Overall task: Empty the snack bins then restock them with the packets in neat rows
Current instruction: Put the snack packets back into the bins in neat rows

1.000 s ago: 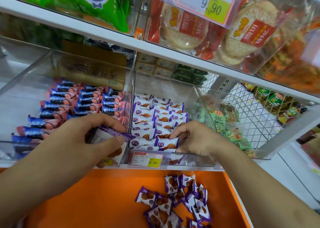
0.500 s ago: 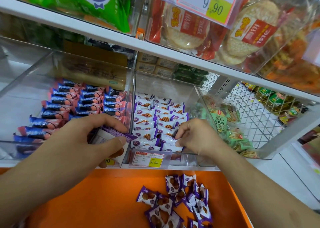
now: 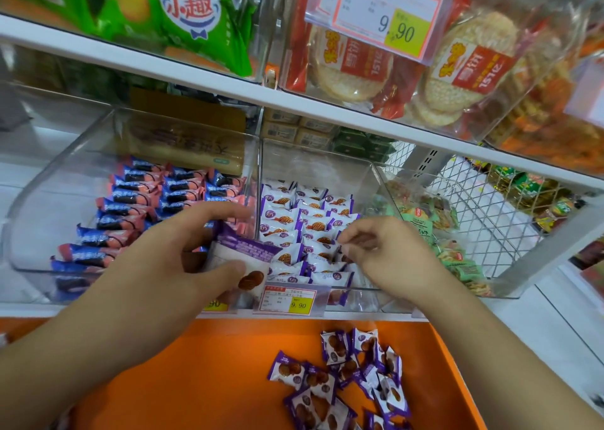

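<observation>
Left hand (image 3: 183, 259) around purple packets (image 3: 242, 256), "9.90" tag (image 3: 289, 300) below.

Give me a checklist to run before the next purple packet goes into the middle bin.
1. Stack of purple packets held in left hand: ok.
2. Right hand free to take one: cannot tell, its fingers are curled at the front row.
3. Rows in the middle bin neat: ok at the back, front row uneven, not ok.
4. Space left at the bin front: cannot tell, hands hide it.
5. Loose packets waiting on the orange surface: ok.
</observation>
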Available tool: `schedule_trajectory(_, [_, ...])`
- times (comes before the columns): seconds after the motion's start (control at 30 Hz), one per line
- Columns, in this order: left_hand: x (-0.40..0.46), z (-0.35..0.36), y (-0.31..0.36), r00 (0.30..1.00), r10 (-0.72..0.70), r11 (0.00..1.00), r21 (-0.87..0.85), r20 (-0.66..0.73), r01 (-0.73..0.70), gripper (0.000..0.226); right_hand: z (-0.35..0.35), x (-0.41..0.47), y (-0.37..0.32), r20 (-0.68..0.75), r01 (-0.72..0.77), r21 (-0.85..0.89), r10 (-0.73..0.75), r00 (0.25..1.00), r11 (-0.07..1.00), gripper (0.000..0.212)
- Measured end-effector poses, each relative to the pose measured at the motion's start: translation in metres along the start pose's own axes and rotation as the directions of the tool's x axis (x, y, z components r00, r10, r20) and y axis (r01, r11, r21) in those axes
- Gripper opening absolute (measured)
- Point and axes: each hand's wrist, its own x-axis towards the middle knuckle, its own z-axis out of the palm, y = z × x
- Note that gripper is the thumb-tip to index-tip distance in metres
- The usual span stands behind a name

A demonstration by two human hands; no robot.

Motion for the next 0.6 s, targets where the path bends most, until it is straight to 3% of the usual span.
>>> schedule_trajectory(0.07, [-0.002,0.003,0.004,1.000,0.014,0.999,-0.045,0.007,-0.014,0.066,-0.006,-0.021,-0.029,-0.008,0.005,0.260,-0.003,1.000,0.966,0.014])
schedule_trajectory(0.13, [-0.004,0.007,0.008,1.000,0.006,0.998,-0.069,-0.008,-0.007,0.058,-0.007,-0.042,-0.062,0.148,-0.051,0.535,-0.034,0.988,0.843,0.013])
schedule_trajectory(0.27, [-0.011,0.007,0.018,0.996,0.088,0.995,-0.054,-0.005,-0.088,0.034,-0.002,-0.062,-0.091,0.327,-0.206,0.724,-0.064,0.943,0.659,0.021])
schedule_trajectory(0.4, [-0.015,0.000,0.023,0.989,0.138,0.986,-0.098,0.045,-0.133,0.041,-0.002,-0.066,-0.083,0.393,-0.328,0.844,-0.075,0.916,0.425,0.027])
schedule_trajectory(0.5, [-0.016,0.000,0.023,0.983,0.146,0.989,-0.055,0.113,-0.140,0.037,0.002,-0.069,-0.078,0.349,-0.278,0.876,-0.120,0.929,0.395,0.026])
schedule_trajectory(0.6, [-0.015,0.000,0.021,0.982,0.124,0.991,-0.076,0.145,-0.113,0.043,0.007,-0.069,-0.074,0.217,-0.143,0.847,-0.086,0.972,0.512,0.026])
